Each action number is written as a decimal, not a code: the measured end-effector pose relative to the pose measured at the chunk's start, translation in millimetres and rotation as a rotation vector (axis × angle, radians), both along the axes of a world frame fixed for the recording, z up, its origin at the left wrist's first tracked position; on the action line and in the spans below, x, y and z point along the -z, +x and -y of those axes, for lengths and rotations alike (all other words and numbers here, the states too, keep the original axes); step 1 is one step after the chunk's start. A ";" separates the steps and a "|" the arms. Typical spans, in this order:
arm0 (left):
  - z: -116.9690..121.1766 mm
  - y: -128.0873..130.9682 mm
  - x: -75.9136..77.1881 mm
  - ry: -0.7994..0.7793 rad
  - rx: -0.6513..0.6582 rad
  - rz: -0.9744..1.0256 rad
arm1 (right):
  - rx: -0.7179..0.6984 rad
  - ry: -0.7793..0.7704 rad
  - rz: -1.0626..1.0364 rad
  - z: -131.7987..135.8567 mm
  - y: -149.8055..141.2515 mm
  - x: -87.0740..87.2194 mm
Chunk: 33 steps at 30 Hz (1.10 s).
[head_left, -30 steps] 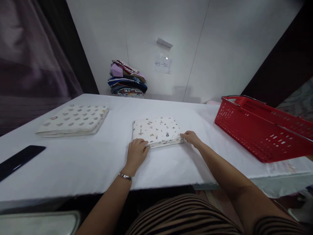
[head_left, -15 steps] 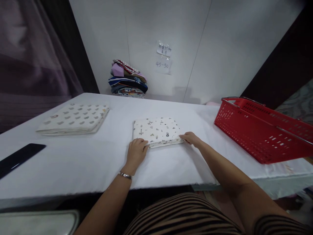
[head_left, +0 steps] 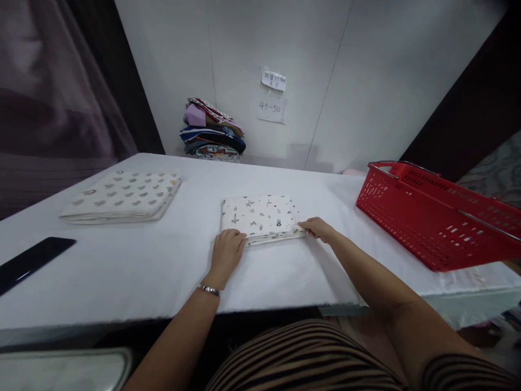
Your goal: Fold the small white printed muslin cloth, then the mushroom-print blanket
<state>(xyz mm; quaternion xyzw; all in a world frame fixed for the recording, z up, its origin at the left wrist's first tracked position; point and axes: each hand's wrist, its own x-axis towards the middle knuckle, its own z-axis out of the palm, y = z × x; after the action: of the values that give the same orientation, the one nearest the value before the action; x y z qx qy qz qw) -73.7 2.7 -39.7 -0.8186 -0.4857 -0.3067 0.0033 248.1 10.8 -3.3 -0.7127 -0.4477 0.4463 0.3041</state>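
Note:
A folded white cloth (head_left: 260, 216) with small grey and brown prints lies flat in front of me. My left hand (head_left: 229, 247) grips its near left corner, thumb toward the folded edge and fingers on top. At the near right corner, my right hand (head_left: 318, 228) pinches the cloth's edge between thumb and fingers. The layers show along the near side, slightly wrinkled by the right fingertips. A larger folded white cloth (head_left: 126, 195) with grey leaf-like prints rests to the left, apart from both hands.
A white-covered table (head_left: 187, 271) carries everything. On the right stands a red plastic basket (head_left: 427, 217) with metal handles. A black phone-like slab (head_left: 32, 263) lies at the left. A stack of folded fabrics (head_left: 214, 133) sits at the back, near paper signs (head_left: 272, 108) on the wall.
The cloth's near right corner has creased slightly under my right fingers. Both hands remain at the same corners.

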 end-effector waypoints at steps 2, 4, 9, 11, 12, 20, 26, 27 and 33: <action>0.3 0.0 -1.0 0.002 -0.005 -0.007 | -0.002 -0.002 0.004 0.6 1.1 1.8; 1.0 0.2 -2.6 0.005 -0.021 -0.021 | -0.007 0.001 0.010 1.3 1.4 2.7; 3.1 1.4 -6.3 0.013 -0.071 -0.053 | -0.023 -0.007 0.075 3.4 -1.0 3.4; 3.5 1.4 -6.3 0.013 -0.066 -0.059 | -0.028 -0.015 0.112 4.3 -2.0 3.2; 3.6 1.2 -5.9 0.011 -0.061 -0.059 | -0.029 -0.020 0.127 4.6 -2.3 2.8; 1.3 -1.5 -3.6 -0.018 -0.021 -0.028 | -0.035 -0.064 0.181 2.8 -2.2 -2.7; 1.5 -0.8 -3.4 -0.021 -0.010 -0.008 | -0.017 -0.049 0.162 1.7 -3.0 -5.5; 1.5 -0.8 -3.3 -0.025 -0.010 -0.010 | -0.014 -0.047 0.157 1.8 -3.3 -6.0; 1.9 -0.4 -3.9 -0.037 -0.011 -0.007 | 0.006 -0.063 0.114 2.4 -3.6 -7.2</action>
<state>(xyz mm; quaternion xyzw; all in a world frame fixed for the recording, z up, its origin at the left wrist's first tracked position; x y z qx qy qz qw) -74.2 0.8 -35.8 -0.8167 -0.4960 -0.2948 -0.0085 244.5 8.5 3.9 -0.7475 -0.4478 0.4180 0.2570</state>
